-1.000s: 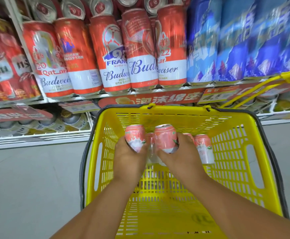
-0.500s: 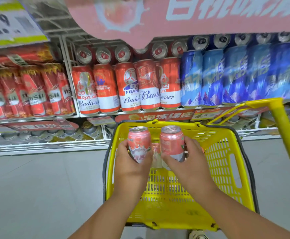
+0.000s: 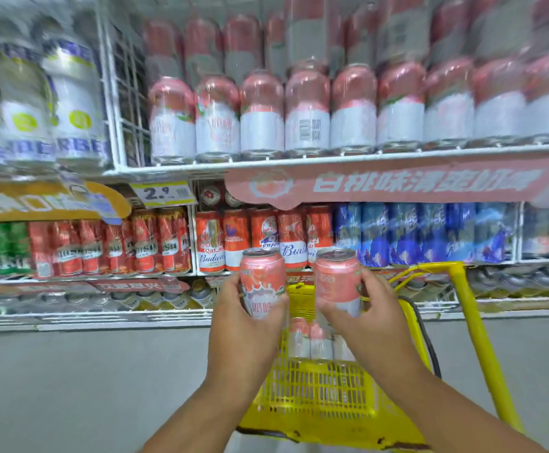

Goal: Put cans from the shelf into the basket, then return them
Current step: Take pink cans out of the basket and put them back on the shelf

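Note:
My left hand grips a pink peach-flavour can, held upright above the yellow basket. My right hand grips a second pink can beside it, also upright. Both cans are raised to the level of the red Budweiser row. Down in the basket stand more pink cans, partly hidden between my hands. A row of matching pink cans fills the upper shelf, blurred by motion.
The basket's yellow handle rises at the right. Red Budweiser cans and blue cans line the middle shelf. White cans stand at upper left behind a wire divider. Grey floor lies below.
Both hands have lifted their pink cans up out of the basket. My view has tilted up, so the upper shelf of pink cans now shows.

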`<action>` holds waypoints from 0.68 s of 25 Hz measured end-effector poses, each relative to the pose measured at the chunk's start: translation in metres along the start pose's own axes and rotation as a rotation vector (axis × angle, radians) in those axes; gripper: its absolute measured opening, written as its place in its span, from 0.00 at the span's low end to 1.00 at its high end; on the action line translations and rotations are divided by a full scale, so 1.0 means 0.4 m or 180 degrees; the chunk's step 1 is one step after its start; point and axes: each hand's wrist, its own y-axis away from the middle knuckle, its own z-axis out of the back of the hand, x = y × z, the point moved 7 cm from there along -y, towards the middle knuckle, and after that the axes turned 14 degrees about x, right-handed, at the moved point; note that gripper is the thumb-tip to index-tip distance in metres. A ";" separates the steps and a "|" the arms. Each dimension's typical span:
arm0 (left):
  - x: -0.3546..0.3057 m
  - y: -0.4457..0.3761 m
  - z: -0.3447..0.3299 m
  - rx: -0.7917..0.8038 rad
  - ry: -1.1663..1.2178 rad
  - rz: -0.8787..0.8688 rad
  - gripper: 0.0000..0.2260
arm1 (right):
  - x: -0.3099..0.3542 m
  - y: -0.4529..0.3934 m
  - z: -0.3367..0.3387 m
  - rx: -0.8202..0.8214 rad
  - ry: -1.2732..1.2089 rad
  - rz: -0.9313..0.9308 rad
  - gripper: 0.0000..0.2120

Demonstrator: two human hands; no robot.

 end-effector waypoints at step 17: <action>-0.549 0.141 0.224 -0.0406 -0.0113 -0.0191 0.18 | 0.571 0.079 0.204 0.0065 0.0031 0.0267 0.17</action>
